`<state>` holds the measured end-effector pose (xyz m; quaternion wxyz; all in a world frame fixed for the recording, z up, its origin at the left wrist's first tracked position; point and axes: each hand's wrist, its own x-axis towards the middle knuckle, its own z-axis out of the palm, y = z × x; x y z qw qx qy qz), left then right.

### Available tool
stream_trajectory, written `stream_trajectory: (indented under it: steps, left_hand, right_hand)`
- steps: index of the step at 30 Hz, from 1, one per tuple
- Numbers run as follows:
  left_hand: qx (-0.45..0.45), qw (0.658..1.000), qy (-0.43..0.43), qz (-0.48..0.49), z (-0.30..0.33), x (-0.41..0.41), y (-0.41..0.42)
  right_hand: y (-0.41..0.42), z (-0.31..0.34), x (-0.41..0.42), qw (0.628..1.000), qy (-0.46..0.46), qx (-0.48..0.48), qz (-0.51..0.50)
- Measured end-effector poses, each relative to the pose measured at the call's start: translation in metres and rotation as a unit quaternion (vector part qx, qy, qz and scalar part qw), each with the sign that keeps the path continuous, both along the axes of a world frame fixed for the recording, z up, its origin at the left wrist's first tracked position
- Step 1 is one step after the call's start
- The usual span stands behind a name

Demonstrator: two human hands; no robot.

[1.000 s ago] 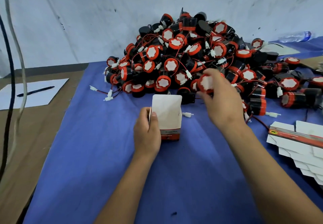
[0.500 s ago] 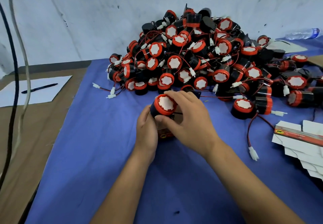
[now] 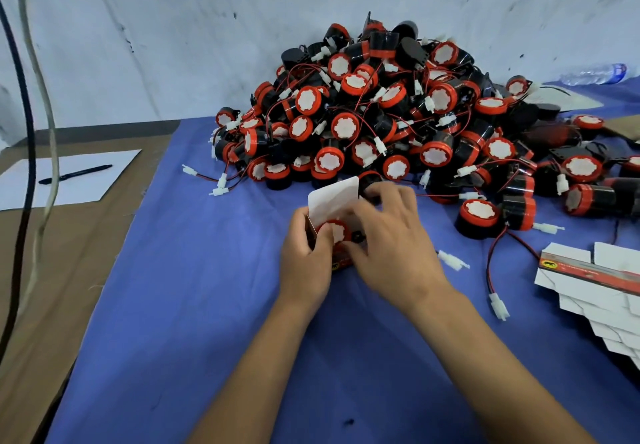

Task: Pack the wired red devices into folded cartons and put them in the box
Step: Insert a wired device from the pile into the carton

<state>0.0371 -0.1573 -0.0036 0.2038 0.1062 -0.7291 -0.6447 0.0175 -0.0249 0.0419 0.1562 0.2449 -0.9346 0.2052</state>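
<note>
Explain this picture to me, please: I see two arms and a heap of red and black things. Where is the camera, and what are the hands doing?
There is no machine here: a person works with bare hands, and a camera on their head looks forward and down. The left hand grips a small carton with its white flap up. A red device sits in the carton's mouth, and the right hand is curled over it, seemingly tucking it in. Behind lies a big pile of wired red devices on a blue cloth. At the right edge is a stack of flat cartons, not yet folded. Far left, a pen lies on a sheet of paper.
</note>
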Motion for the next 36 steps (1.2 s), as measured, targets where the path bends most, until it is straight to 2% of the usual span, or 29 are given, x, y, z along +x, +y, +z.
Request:
stream_trajectory:
  steps: [3, 6, 8, 12, 16, 20, 23, 27, 29, 33, 36]
  left_hand:
    - [-0.05, 0.999, -0.009, 0.019, -0.002, -0.001, -0.001]
    - [-0.069, 0.997, -0.017, 0.03, -0.002, -0.001, -0.001]
    - [-0.067, 0.997, -0.026, 0.029, -0.001, -0.002, -0.002]
    - [-0.057, 0.998, -0.037, 0.0, 0.002, 0.0, -0.003]
    - [-0.064, 0.996, -0.032, -0.059, 0.006, 0.003, -0.006]
    - [-0.106, 0.986, -0.07, -0.108, 0.009, 0.002, -0.012]
    - [-0.144, 0.981, -0.083, -0.101, 0.009, 0.002, -0.011]
    - [-0.152, 0.981, -0.088, -0.085, 0.008, 0.001, -0.013]
    - [-0.159, 0.98, -0.088, -0.086, 0.008, 0.001, -0.016]
    - [-0.145, 0.983, -0.079, -0.082, 0.008, 0.001, -0.019]
    - [-0.121, 0.988, -0.057, -0.073, 0.007, 0.003, -0.021]
  right_hand:
    - [0.015, 0.011, -0.004, 0.997, -0.062, -0.01, -0.051]
    - [0.025, 0.019, -0.006, 0.981, -0.145, 0.1, -0.08]
    - [0.024, 0.023, -0.004, 0.98, -0.13, 0.113, -0.099]
    - [0.001, 0.035, 0.003, 0.993, -0.062, 0.05, -0.083]
    - [-0.028, 0.032, -0.001, 0.985, -0.117, 0.117, -0.056]
    - [-0.036, 0.035, -0.015, 0.981, -0.11, 0.155, -0.05]
    - [-0.036, 0.042, -0.018, 0.984, -0.095, 0.152, -0.017]
    - [-0.041, 0.043, -0.022, 0.975, -0.161, 0.145, -0.052]
    - [-0.04, 0.044, -0.024, 0.973, -0.157, 0.162, -0.055]
    - [-0.037, 0.048, -0.022, 0.967, -0.146, 0.207, -0.031]
    - [-0.037, 0.049, -0.023, 0.97, -0.138, 0.201, -0.011]
